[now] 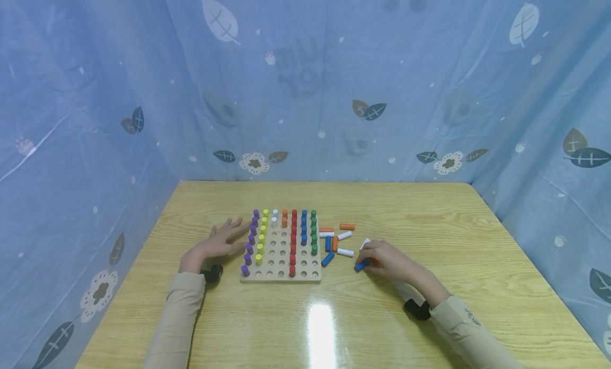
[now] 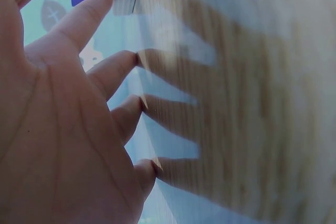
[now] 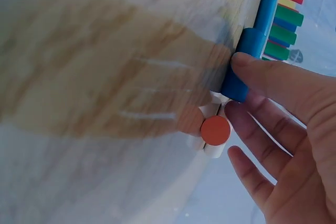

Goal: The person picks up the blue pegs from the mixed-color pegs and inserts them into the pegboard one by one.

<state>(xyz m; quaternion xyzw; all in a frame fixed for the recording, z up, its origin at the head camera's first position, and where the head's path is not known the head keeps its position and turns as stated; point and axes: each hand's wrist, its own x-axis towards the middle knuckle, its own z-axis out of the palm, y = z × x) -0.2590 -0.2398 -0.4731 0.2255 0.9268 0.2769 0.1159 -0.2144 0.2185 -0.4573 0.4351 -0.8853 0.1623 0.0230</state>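
Observation:
A wooden pegboard (image 1: 280, 279) bears columns of purple, yellow, white, orange, red, blue and green pegs; several holes stand bare in the front and middle. My right hand (image 1: 390, 260), right of the loose pegs, pinches a blue peg (image 3: 244, 66) between thumb and fingers, close over the table. Beneath those fingers, an orange peg (image 3: 215, 130) and white pegs partly show in the right wrist view. My left hand (image 1: 217, 246) lies with fingers spread at the board's left edge, near the purple pegs (image 1: 251, 239), and holds nothing.
Loose pegs lie between board and right hand: an orange peg (image 1: 347, 227) at the back, a white peg (image 1: 346, 252), a blue peg (image 1: 328, 260) and several others. A patterned blue curtain (image 1: 315, 135) surrounds the wooden table (image 1: 406, 210) at back and sides.

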